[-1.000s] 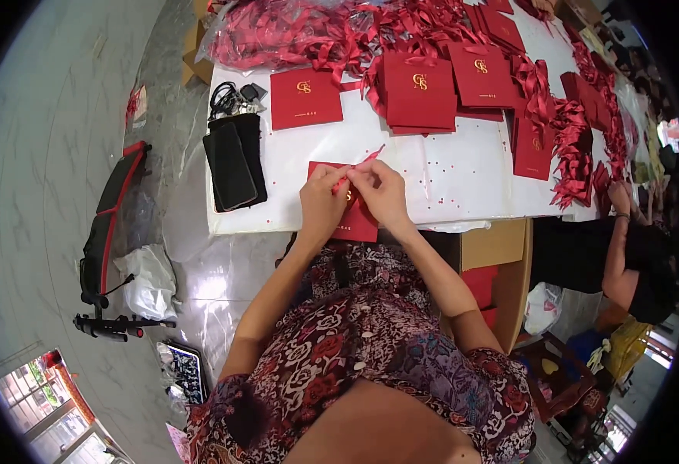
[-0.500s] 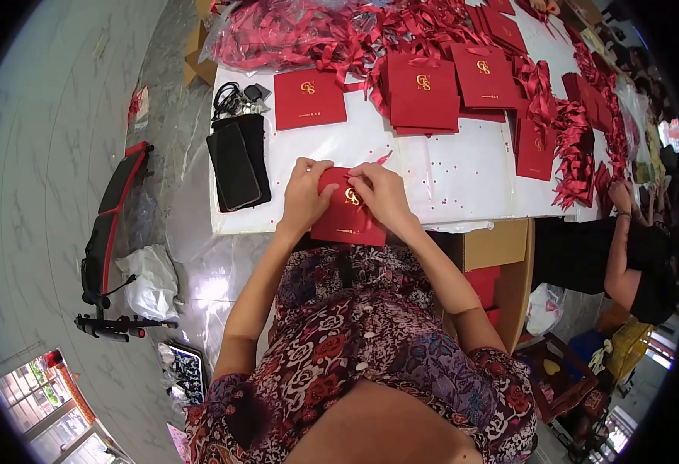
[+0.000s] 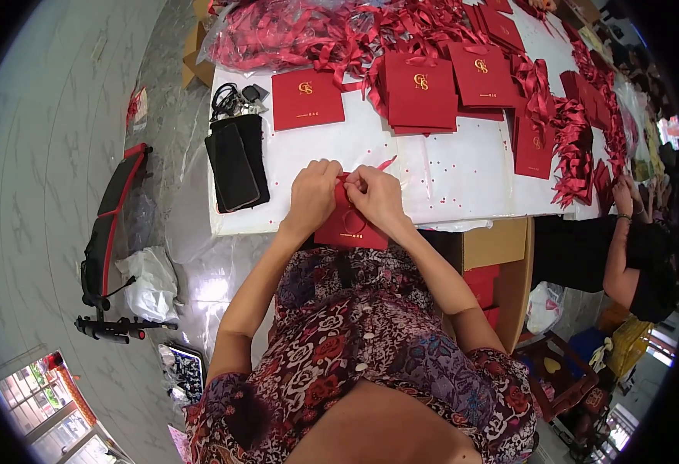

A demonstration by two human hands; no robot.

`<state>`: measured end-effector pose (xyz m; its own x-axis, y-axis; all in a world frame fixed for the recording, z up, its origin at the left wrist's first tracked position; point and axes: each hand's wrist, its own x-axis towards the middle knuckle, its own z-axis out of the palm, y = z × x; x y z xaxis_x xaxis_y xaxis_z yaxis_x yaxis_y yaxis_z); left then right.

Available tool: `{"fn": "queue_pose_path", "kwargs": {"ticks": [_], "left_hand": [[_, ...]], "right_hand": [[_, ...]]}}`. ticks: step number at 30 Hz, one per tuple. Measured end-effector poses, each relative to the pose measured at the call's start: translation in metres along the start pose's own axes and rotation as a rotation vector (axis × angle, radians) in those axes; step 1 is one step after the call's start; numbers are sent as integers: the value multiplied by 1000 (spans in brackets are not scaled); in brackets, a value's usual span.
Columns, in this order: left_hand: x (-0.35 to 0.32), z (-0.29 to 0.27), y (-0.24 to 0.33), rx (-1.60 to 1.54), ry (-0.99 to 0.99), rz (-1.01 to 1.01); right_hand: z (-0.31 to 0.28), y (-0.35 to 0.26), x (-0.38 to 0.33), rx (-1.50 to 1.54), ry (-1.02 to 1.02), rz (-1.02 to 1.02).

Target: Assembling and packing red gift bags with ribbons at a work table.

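Note:
A small red paper gift bag (image 3: 351,235) with gold print lies at the table's near edge, tipping over it toward me. My left hand (image 3: 313,196) is closed at its top left edge, the fingers curled and the thumb hidden. With fingertips pinched together, my right hand (image 3: 378,196) grips a red ribbon at the top of the bag. The ribbon's loose end (image 3: 387,163) sticks out past my right knuckles, and a loop hangs over the bag's front. Both hands nearly meet, covering the spot where ribbon and bag join.
Flat red bags (image 3: 308,99) and a stack (image 3: 421,93) lie farther back, below a heap of red ribbons (image 3: 301,39). A black phone (image 3: 233,166) rests on a dark cloth at left. An open carton (image 3: 494,243) stands under the table. At right, another person's arm (image 3: 622,240) reaches in.
My left hand has closed in toward the right, its fingers now bunched at the bag's top. A ribbon loop now shows on the bag's front.

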<state>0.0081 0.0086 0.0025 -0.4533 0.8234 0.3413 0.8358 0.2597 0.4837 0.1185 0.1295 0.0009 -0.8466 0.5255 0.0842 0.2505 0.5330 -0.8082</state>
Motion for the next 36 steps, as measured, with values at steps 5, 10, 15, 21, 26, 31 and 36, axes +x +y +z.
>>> {"fn": "queue_pose_path", "kwargs": {"ticks": [5, 10, 15, 21, 26, 31, 36], "left_hand": [[-3, 3, 1, -187, -18, -122], [-6, 6, 5, -264, -39, -222], [-3, 14, -1, -308, -26, -212], [3, -1, -4, -347, -88, -279], [5, -7, 15, -262, -14, -93], [2, -4, 20, -272, 42, -14], [-1, -5, 15, -309, 60, 38]], "right_hand": [[9, 2, -4, -66, 20, -6], [3, 3, -1, 94, -57, 137], [-1, -3, -1, 150, -36, 69], [-29, 2, 8, 202, -120, -50], [-35, 20, 24, -81, -144, -176], [-36, 41, 35, 357, -486, 90], [-42, 37, 35, 498, -509, 120]]}}
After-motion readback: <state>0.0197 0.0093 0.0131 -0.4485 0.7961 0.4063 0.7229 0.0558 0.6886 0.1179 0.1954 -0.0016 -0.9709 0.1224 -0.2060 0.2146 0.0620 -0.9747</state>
